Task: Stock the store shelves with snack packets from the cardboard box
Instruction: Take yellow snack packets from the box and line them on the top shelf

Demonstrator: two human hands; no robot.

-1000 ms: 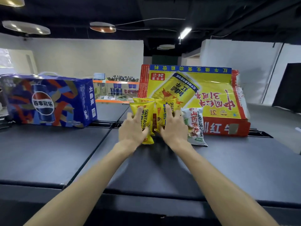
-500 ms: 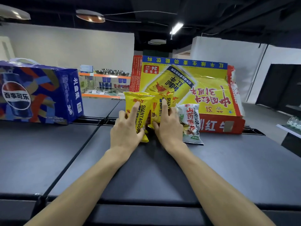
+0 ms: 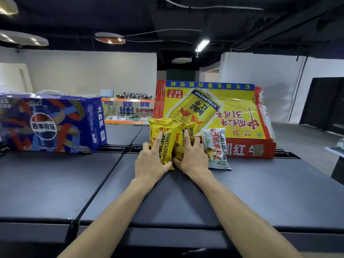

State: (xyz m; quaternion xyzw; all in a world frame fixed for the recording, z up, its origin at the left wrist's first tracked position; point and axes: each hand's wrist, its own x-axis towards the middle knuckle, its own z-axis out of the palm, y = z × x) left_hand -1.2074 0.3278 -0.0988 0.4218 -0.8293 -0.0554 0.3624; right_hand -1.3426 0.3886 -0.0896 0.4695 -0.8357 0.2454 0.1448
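Observation:
Two yellow snack packets [image 3: 168, 135] stand upright side by side on the dark shelf top [image 3: 260, 183], leaning against a yellow and red cardboard box [image 3: 232, 116]. My left hand [image 3: 151, 161] lies flat on the front of the left packet, fingers spread. My right hand [image 3: 191, 155] presses the right yellow packet the same way. A white and green snack packet [image 3: 216, 148] stands just right of my right hand, also against the box.
A blue Pepsi carton [image 3: 52, 123] stands at the left on the same dark surface. Seams [image 3: 104, 175] split the surface into panels. An orange rack [image 3: 128, 108] with bowls and bottles stands far behind.
Both hands stay on the yellow packets, which stand a little straighter and closer together. The camera has shifted slightly to the left.

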